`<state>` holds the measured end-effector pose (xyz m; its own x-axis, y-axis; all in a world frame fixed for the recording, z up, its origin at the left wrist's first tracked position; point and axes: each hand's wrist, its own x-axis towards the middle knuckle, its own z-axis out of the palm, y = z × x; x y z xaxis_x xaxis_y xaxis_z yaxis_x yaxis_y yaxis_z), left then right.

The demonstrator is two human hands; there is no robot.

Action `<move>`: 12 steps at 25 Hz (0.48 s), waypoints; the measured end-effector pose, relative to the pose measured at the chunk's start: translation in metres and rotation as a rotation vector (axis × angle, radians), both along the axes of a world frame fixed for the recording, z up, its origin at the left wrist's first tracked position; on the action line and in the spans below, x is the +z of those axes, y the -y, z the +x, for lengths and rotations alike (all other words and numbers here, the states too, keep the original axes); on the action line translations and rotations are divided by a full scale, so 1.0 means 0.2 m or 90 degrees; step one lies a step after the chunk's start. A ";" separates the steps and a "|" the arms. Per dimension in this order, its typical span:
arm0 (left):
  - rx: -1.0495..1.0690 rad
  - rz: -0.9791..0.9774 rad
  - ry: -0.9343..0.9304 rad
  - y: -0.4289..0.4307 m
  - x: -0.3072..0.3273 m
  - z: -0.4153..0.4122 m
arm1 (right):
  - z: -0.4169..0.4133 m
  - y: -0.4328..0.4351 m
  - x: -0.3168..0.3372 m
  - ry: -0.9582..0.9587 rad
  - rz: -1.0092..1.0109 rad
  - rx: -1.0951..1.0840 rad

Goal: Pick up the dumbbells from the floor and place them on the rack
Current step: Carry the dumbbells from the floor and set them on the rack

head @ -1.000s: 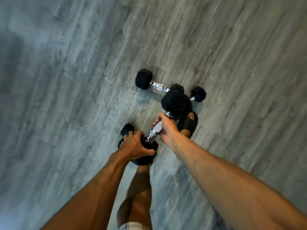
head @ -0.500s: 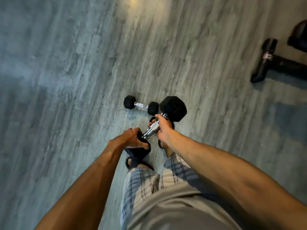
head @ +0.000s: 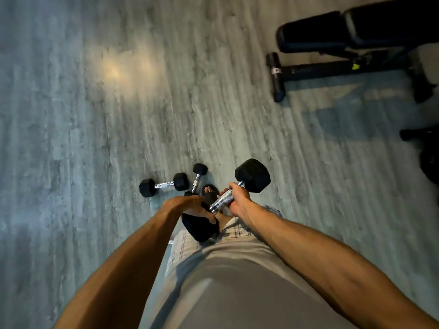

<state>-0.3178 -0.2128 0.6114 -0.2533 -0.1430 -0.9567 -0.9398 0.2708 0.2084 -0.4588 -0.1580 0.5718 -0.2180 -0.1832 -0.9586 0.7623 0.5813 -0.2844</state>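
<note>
Black hex-ended dumbbell (head: pixel 221 200), chrome-handled, held tilted

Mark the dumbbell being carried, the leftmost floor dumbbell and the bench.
carried dumbbell (head: pixel 253 175), head view, far rubber head.
leftmost floor dumbbell (head: pixel 164 185), head view, chrome handle.
bench (head: pixel 311 32), head view, black seat pad.

The weight bench (head: pixel 351 36) ran off the top and right edges. A dark object (head: pixel 427 150) at the right edge could not be identified. The left hand (head: pixel 190 206) partly hid the near heads of the held dumbbell (head: pixel 221 200) and the smallest dumbbell (head: pixel 196 180).
</note>
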 end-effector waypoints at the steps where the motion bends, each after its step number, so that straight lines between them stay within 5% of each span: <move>1: -0.040 -0.003 -0.012 -0.03 0.02 -0.07 | -0.06 -0.07 0.01 -0.006 -0.005 -0.041; 12: -0.399 0.004 -0.041 -0.47 0.13 -1.21 | -0.90 -0.81 0.07 -0.020 -0.037 -0.406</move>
